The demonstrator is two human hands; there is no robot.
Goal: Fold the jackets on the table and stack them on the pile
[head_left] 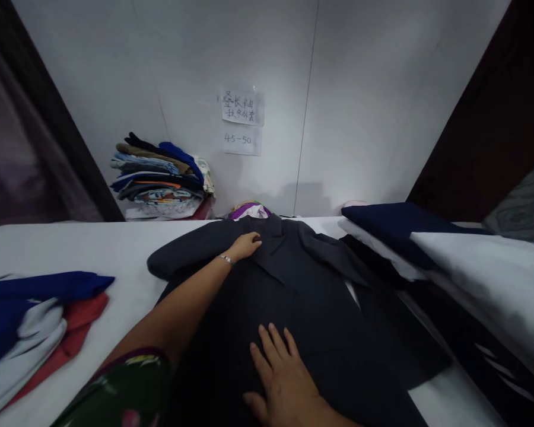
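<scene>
A dark suit jacket (pixel 289 320) lies spread front side up over the white table, its collar at the far end and its sleeves out to the sides. My left hand (pixel 245 245), with a bracelet at the wrist, reaches to the lapel near the collar; its fingers are drawn together on the cloth there. Lower down, my right hand (pixel 281 373) rests palm down on the jacket's front, fingers spread and holding nothing. My left forearm hides part of the jacket's left side.
Loose blue, grey and red clothes (pixel 48 326) lie at the left. A stack of folded clothes (pixel 160 172) stands at the back left by the wall. Piled white and navy garments (pixel 471 255) take up the right. Two handwritten paper signs (pixel 242 121) hang on the wall.
</scene>
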